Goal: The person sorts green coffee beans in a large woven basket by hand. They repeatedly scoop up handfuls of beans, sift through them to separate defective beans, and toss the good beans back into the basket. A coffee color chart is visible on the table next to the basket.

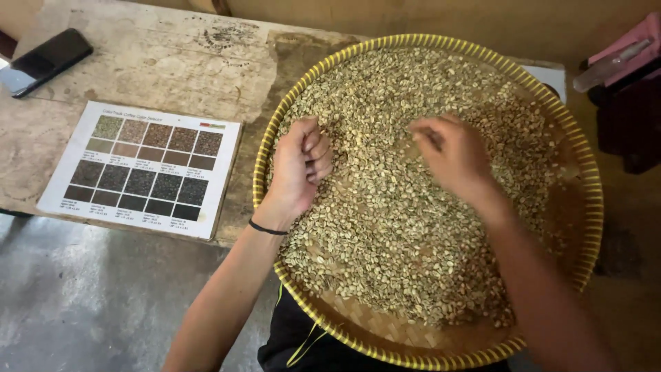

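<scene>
A big round woven tray with a yellow rim (pixel 591 179) rests on my lap and against the table, filled with pale green coffee beans (pixel 392 227). My left hand (pixel 299 165) lies on the beans at the tray's left side, fingers curled into a loose fist; whether it holds beans is hidden. My right hand (pixel 451 155) hovers over the middle of the bean pile, fingertips pinched together at the beans, slightly blurred. A thin black band circles my left wrist.
A printed colour chart of bean shades (pixel 141 169) lies on the worn wooden table (pixel 172 62) left of the tray. A dark phone (pixel 45 60) sits at the table's far left corner. Pink and dark objects (pixel 630 83) stand at the right. Grey floor lies below.
</scene>
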